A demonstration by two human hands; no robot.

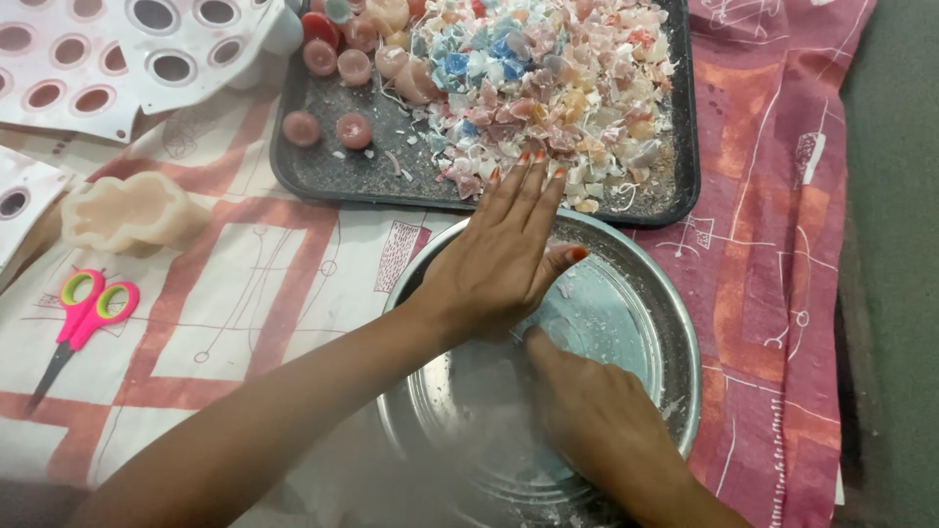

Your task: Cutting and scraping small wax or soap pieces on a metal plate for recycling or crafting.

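**Currently: both hands working inside the steel bowl, wax scrap tray just beyond**

Presently the left hand point(504, 256) lies flat, palm down, across the far rim of the round, shallow stainless-steel bowl point(675, 323), its fingers point(528, 191) stretched straight and close together so that the tips reach onto the near edge of the dark rectangular metal tray point(293, 171). Its grip is wide and flat; it holds nothing. The right hand point(597, 420) sits lower in the bowl, knuckles up, thumb pressed to the bowl's floor. Whether its grip closes on anything cannot be told, as the palm faces down.

The bowl's floor shows a pale bluish-white film and loose flakes. On the tray lies a heap of broken pink, white and blue wax chips point(548, 78), with several small round pink wax discs point(337, 93) beside it at the tray's left end.

Judgement: the step in hand appears to be clearing or pressing residue off the bowl's floor, the left hand steadying the rim. A next move would call for a firm hold on the bowl, since it rests on a pink patterned cloth point(773, 147) and could slide.

Elsewhere on the cloth: pink-handled scissors with green-lined loops point(83, 313), a cream flower-shaped silicone mould point(132, 210), and a white mould sheet with round cavities point(117, 54).
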